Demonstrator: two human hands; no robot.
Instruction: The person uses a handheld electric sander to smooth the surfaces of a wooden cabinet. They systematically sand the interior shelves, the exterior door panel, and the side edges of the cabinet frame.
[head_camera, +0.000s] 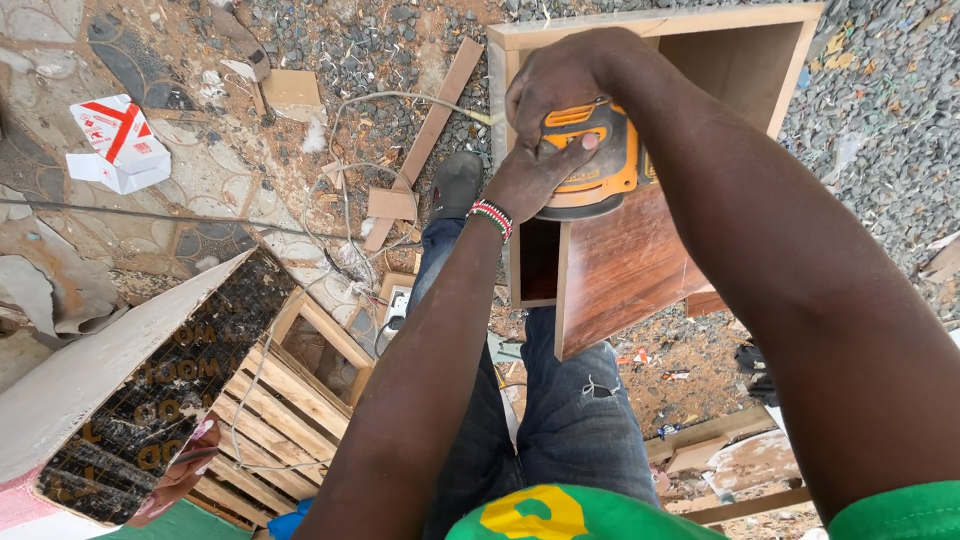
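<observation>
**A:** Two hands on one tool, head view. Left hand (530, 175) comes up from bottom centre, forearm straight, beaded wristband (491, 217) at the wrist. Fingers wrapped round the near side of the orange sander (592, 160), thumb laid across its top.

**B:** Right?

**A:** Right hand (560, 80) reaches in from the right, arm bent and filling the right of the frame. Palm down over the sander's head, fingers curled closed on it. Both grips clamped on the sander body, nothing spread.

**B:** Where's the sander sitting?

**A:** Pad flat on the top edge of the reddish wood-grain panel (625, 265), which is the near wall of a pale open wooden box (740, 40). Panel hangs down toward the knees; the box's dark hollow shows just left of it.

**B:** Edges, room?

**A:** Sander is near the panel's left corner, close to the box's front-left edge. The panel's edge runs on to the right, but the right forearm hides it. Legs in blue jeans (570, 420) directly under the panel, one dark shoe (457, 183) just left of the left hand. Gravel ground (880, 130) beyond the box on the right. Left side is cluttered: white cable (345, 190) looping over the dirt, loose wood offcuts (430, 130), slatted pallet (285, 415) and a big tilted board (110, 370) lower left, a white-and-red carton (118, 142) well apart at upper left.
</observation>
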